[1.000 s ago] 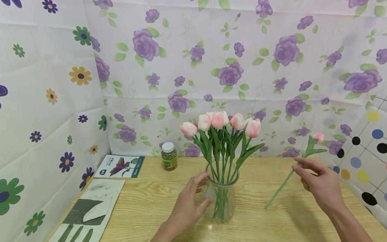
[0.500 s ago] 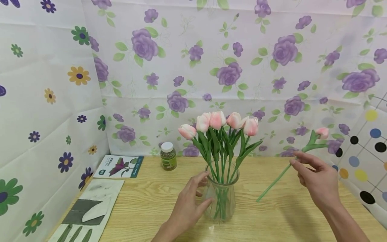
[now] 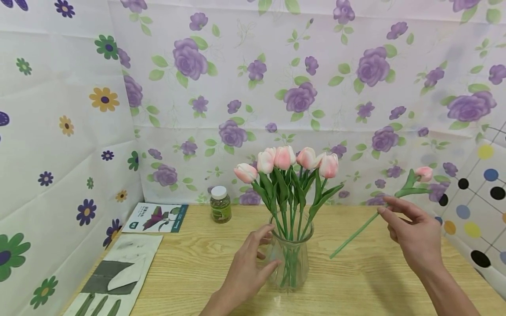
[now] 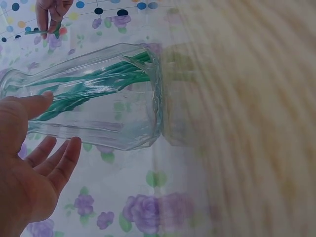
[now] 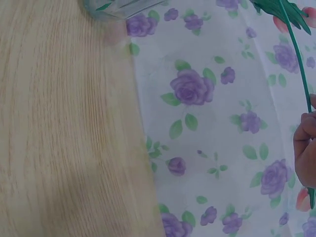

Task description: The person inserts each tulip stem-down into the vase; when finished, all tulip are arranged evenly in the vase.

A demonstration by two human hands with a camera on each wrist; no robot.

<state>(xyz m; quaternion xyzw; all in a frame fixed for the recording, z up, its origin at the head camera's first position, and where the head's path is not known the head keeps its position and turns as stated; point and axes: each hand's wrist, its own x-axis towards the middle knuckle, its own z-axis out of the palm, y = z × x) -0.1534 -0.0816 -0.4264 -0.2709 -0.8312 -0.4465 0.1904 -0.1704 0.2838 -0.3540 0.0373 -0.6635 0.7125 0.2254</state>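
A clear glass vase (image 3: 302, 263) stands upright on the table, holding several pink-and-white artificial tulips (image 3: 284, 158) with green stems and leaves. My left hand (image 3: 247, 263) is at the vase's left side, thumb toward its front and fingers loosely bent beside the glass. In the left wrist view, the thumb of that left hand (image 4: 29, 163) overlaps the vase (image 4: 106, 133), with fingertips right at its edge. Over to the right, my right hand (image 3: 417, 237) pinches a single tulip (image 3: 356, 232) by its stem, bloom up and right, stem end slanting down toward the vase.
Behind the vase, a small jar (image 3: 220, 206) with a white lid stands near the back wall. A printed card (image 3: 156, 217) and a grey-and-white sheet (image 3: 118, 267) lie along the left side of the wooden table (image 3: 186, 263). Patterned sheets (image 3: 245, 79) enclose the back and sides.
The single tulip in my right hand has tilted, its lower stem end swinging up and left toward the vase. My right hand has shifted slightly left and up. The left hand has stayed put.
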